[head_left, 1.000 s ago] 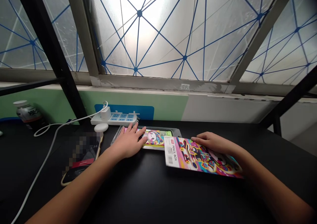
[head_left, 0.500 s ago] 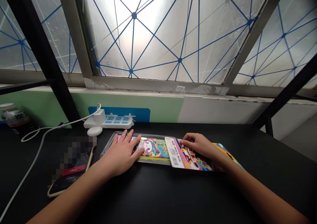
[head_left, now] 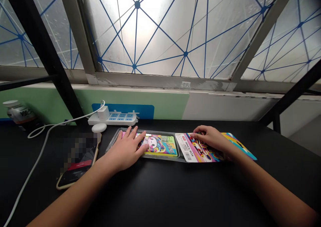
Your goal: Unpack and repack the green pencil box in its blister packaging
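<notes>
A colourful pencil box [head_left: 160, 144] with a cartoon face lies in a clear plastic tray [head_left: 113, 142] on the black table. My left hand [head_left: 126, 148] rests flat on the left part of the box, fingers spread. To the right lies a colourful printed card sleeve [head_left: 200, 150] with a white label end reading "PENCIL BOX", its left end touching the tray. My right hand [head_left: 213, 139] presses on top of the sleeve with fingers curled at its far edge.
A white power strip [head_left: 114, 119] with a plugged charger and a white cable [head_left: 37, 150] sit by the wall. A white oval object [head_left: 99, 128], a phone [head_left: 75, 171] and a bottle [head_left: 20, 113] are at the left. Black frame posts stand on both sides.
My right hand has slid the printed sleeve left and back toward the pencil box, so its label end now meets the tray. My left hand stays on the box.
</notes>
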Tool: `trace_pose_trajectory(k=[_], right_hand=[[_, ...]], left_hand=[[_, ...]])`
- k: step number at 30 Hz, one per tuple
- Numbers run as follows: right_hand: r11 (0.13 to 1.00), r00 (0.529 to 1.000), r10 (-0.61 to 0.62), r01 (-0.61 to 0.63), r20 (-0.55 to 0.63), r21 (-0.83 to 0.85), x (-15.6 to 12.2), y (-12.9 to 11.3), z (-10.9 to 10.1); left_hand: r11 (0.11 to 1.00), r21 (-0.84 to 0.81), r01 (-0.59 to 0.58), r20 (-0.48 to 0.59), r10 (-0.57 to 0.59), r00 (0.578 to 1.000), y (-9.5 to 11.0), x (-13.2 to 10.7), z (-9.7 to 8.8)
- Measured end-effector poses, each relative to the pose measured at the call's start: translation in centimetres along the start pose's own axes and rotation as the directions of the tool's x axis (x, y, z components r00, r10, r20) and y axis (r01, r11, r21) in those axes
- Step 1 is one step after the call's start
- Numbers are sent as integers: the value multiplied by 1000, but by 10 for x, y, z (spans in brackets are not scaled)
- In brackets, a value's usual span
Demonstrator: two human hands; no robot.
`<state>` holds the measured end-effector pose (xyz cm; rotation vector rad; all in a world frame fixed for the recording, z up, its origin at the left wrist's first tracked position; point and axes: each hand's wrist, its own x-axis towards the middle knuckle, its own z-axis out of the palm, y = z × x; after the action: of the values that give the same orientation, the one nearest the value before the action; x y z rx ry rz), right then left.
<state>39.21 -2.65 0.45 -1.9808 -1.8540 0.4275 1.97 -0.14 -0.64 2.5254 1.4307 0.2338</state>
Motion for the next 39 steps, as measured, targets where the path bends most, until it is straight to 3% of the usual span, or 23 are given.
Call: trace_pose_trajectory(k=[12, 17, 21, 24, 27, 31, 35, 39], right_hand=[[999, 997, 23, -25, -72, -26, -5, -5, -11], [999, 997, 44, -42, -62, 20, -11, -25, 9], [998, 998, 39, -38, -40, 48, -17, -41, 27], [999, 998, 29, -27, -64, 32, -18, -43, 32], [999, 998, 31, -30, -52, 28, -16, -38, 28], [999, 999, 2, -4, 36, 45, -13, -27, 18], [994, 972, -90, 76, 217, 75, -12, -15, 4], [992, 963, -123, 114, 238, 51, -11, -11, 0]], left_hand=[[1000, -24, 12, -3, -12, 1000, 0, 1, 1], [1000, -21, 18, -4, -18, 1000, 10, 1, 4], [986, -166, -20, -12, 19, 1000, 33, -5, 6], [901, -426, -82, -49, 68, 996, 46, -9, 2], [755, -646, -111, -182, -11, 983, 42, -7, -6], [698, -696, -166, -370, -151, 917, 21, 5, -11], [580, -793, -186, -398, -263, 879, 7, 14, 0], [402, -872, -279, -415, -304, 858, 7, 16, 10]])
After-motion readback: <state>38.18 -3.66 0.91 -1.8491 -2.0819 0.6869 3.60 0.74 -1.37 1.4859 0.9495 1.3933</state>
